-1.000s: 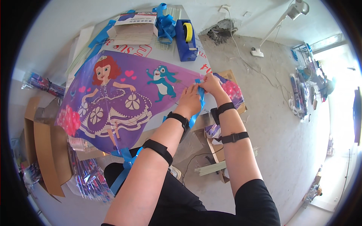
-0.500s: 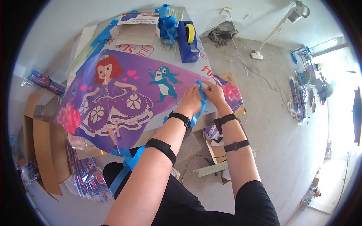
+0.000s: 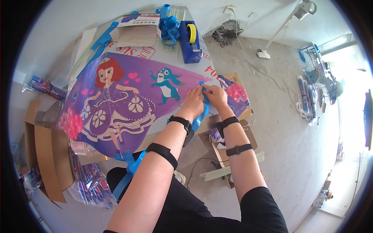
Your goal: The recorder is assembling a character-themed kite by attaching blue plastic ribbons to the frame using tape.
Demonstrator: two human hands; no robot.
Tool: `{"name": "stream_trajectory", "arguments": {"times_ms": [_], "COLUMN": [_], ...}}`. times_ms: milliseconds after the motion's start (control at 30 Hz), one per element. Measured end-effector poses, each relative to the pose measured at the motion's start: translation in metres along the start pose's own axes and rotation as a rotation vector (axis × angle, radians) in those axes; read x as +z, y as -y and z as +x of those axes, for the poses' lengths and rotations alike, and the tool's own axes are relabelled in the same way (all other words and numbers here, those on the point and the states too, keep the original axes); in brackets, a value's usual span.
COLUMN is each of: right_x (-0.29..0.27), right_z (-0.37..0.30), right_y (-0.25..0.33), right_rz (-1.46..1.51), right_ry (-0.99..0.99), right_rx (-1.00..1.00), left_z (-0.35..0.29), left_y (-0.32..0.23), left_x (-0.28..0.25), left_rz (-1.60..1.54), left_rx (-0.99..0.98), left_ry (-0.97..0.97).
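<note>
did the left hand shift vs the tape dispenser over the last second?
Cannot tell. The left hand sits at the kite corner below the blue tape dispenser, much as before; the head camera moved, so any small shift is unclear.

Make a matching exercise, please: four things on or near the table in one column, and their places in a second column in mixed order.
Things:
1. purple kite
2. blue tape dispenser
3. blue ribbon
4. flat cardboard

Places:
a. at the table's far edge
b. on the floor at the person's left
c. spread over the table
d. at the kite's corner, under both hands

Pairs: 1-c, 2-a, 3-d, 4-b
</note>
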State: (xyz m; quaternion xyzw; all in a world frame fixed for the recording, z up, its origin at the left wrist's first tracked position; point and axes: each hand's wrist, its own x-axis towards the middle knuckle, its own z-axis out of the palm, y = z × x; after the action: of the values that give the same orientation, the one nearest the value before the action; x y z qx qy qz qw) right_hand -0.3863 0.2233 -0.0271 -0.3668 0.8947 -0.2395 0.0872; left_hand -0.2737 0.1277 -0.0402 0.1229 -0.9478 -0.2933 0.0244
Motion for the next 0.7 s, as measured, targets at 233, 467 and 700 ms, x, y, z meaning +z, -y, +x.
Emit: {"name": "stream_trajectory", "arguments": {"times_ms": [233,467,700], "right_x": [0.0029,0.0018,-0.0002], "right_z": [0.0002,-0.0001,0.0006], "right_y": [-0.0018,0.0024,0.0057], "right_rz": [0.002,0.006,0.049], "right_ry": [-0.007,0.013,0.001], "right_rx": [0.017,0.051,0.056], "left_z": [-0.0002,-0.0019,0.0012], "left_y": [-0.0017,-0.0015,0.0008], "left_x": [-0.0036,-0.0025,0.0016], "left_rz": [0.005,-0.019,-0.015], "left_rx": [0.005,0.005,0.017], "left_ry": [0.019,-0.001,-0.03]}}
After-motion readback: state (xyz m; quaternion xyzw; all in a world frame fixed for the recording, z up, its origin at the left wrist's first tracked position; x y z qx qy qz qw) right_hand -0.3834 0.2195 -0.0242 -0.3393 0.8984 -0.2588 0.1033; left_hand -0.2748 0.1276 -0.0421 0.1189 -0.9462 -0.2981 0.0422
